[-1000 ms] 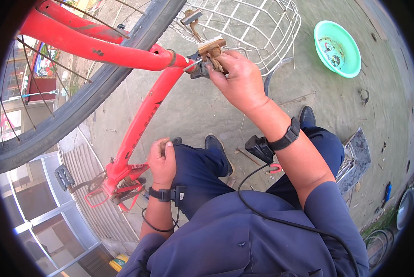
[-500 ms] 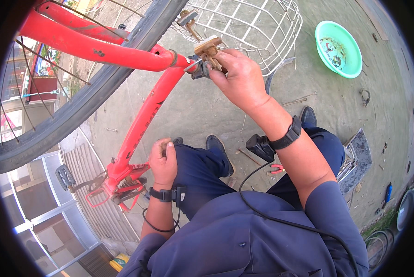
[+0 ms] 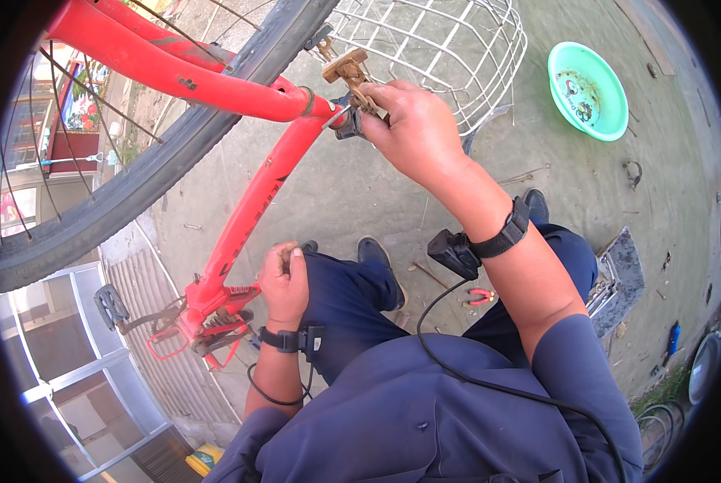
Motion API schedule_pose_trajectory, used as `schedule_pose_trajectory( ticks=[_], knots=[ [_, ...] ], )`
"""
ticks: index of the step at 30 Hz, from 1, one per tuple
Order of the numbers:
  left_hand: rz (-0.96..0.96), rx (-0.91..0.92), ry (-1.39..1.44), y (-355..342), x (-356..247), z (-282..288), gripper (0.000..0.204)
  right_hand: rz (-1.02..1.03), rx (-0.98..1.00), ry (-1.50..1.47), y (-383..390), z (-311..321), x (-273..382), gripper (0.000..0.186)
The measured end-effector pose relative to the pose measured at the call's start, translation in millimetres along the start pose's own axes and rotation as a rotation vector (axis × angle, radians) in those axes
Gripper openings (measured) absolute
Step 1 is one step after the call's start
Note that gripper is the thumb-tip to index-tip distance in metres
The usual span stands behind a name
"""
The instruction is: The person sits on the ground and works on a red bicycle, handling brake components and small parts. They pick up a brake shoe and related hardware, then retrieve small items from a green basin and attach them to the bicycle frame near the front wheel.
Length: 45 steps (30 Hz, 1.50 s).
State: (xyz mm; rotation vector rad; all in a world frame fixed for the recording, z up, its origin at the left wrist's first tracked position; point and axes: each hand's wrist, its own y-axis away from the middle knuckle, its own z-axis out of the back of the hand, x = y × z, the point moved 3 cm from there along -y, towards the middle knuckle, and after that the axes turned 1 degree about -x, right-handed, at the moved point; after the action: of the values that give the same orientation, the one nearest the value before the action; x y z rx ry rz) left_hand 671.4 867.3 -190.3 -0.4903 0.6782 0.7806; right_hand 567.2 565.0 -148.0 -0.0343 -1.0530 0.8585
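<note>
A red bicycle frame (image 3: pixel 256 189) slants through the left side of the view, with a black-tyred wheel (image 3: pixel 147 173) at the upper left. My right hand (image 3: pixel 417 129) is closed on a rusty brake caliper (image 3: pixel 351 74) beside the joint of the red tubes. A dark clamp-like part (image 3: pixel 348 125) sits at that joint, just under my fingertips. Below, my left hand (image 3: pixel 285 272) is curled near my knee, thumb up. What its fingers hold, if anything, is hidden; a small dark rounded end (image 3: pixel 309 246) shows behind it.
A white wire basket (image 3: pixel 433 48) stands behind my right hand. Right of it is a green basin (image 3: pixel 587 91). Red-handled pliers (image 3: pixel 481 296), a metal tray of tools (image 3: pixel 618 278) and a blue-handled screwdriver (image 3: pixel 673 338) lie on the ground. A pedal (image 3: pixel 111 304) sticks out lower left.
The rusty brake caliper has tilted up and to the left in my right hand's grip. The wheel and upper frame have shifted slightly. My left hand stays in place.
</note>
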Motion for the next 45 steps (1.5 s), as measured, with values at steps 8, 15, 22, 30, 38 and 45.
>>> schedule_pose_trajectory(
  ticks=[8, 15, 22, 30, 38, 45],
  knots=[
    [-0.037, -0.015, 0.023, 0, 0, 2, 0.011, 0.001, -0.066, 0.100, -10, -3, 12, 0.029],
    [-0.027, -0.013, 0.002, 1, 0, 3, 0.010, 0.011, -0.114, 0.189, -16, 4, 23, 0.027],
    [-0.051, -0.012, -0.013, 0, -2, 4, 0.009, 0.026, -0.134, 0.221, -32, 4, 29, 0.024],
    [-0.040, -0.022, -0.001, 1, 1, 3, 0.009, 0.041, -0.125, 0.204, -50, 2, 31, 0.021],
    [0.003, -0.003, -0.014, 2, 2, 6, 0.010, 0.061, -0.175, 0.154, -52, -5, 31, 0.014],
    [0.005, -0.015, -0.008, 2, 7, 4, 0.010, 0.070, -0.183, 0.114, -53, -4, 31, 0.011]
  ],
)
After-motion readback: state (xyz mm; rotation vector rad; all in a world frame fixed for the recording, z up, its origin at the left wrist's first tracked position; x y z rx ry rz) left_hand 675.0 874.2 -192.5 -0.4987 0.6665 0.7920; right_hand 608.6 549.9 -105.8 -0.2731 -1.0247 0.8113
